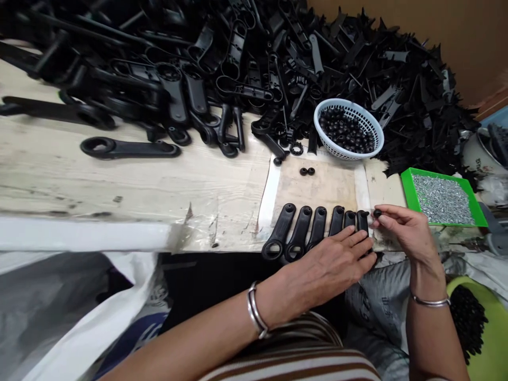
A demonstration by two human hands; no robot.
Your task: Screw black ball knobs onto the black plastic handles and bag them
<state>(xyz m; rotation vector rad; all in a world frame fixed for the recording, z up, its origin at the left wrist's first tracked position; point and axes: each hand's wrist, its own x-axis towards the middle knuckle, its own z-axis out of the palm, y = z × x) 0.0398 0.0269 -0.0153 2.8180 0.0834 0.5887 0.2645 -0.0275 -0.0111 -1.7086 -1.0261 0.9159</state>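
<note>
Several black plastic crank-shaped arms (284, 227) lie side by side in a row along the table's front edge, their ringed ends toward me. My left hand (337, 256) rests over the right end of this row, fingers stretched out and covering the lower parts of the last arms. Just right of the row, my right hand (408, 230) pinches a small round black knob (377, 213) between thumb and fingertips. The knob is close to the top of the rightmost arm (362, 219). Two more black knobs (307, 171) sit together behind the row.
A light-blue basket (349, 154) of black knobs stands behind. To the right is a green tray (411, 193) of small metal pins or screws. Piles of black plastic parts (238, 58) fill the back. A yellow-green bucket (492, 328) with black pieces stands low at right.
</note>
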